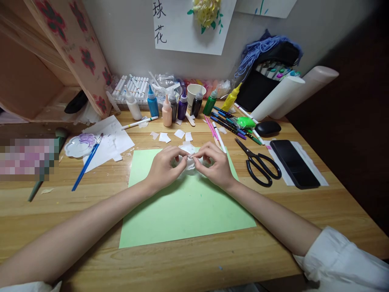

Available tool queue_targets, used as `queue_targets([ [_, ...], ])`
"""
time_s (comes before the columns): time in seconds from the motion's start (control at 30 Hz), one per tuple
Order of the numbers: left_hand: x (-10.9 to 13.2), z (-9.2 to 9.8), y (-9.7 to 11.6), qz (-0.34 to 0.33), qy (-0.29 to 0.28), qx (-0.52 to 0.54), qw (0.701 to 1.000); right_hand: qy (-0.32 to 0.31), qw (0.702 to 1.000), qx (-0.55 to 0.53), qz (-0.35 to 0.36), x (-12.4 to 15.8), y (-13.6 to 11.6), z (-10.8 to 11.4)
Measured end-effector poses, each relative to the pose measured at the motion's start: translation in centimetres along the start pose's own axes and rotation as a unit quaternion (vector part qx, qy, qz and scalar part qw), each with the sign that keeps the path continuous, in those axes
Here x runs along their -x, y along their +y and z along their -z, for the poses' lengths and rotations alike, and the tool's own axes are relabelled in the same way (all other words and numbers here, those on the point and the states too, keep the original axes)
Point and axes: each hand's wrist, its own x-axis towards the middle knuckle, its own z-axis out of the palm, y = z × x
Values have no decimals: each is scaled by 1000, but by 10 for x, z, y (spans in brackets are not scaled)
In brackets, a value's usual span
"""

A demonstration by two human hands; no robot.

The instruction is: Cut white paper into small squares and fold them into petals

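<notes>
Above the far part of a light green sheet of paper (182, 211), my two hands meet at the fingertips. My left hand (167, 164) pinches a small white piece of paper (190, 159) from the left. From the other side, my right hand (214, 164) grips the same piece between thumb and forefinger. More thin white paper shows under and behind the fingers, partly hidden by them. Just beyond lie several small white paper squares (179, 134) on the wooden table.
Paint bottles (153, 103), a white cup (194, 95) and markers (133, 87) line the back. Black scissors (258, 162), a phone (294, 164) and a black mouse (268, 128) lie on the right. A paint palette (80, 145) and blue brushes (88, 164) are on the left.
</notes>
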Motion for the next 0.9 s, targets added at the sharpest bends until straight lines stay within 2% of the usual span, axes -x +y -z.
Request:
queue_targets([
  [0.4,-1,1,0,48,27,5,998,59,996,-15,-64,-1,5,-1],
  [0.9,-1,3,3,53,20,-6,998,62,995,-7,-74,0,9,-1],
])
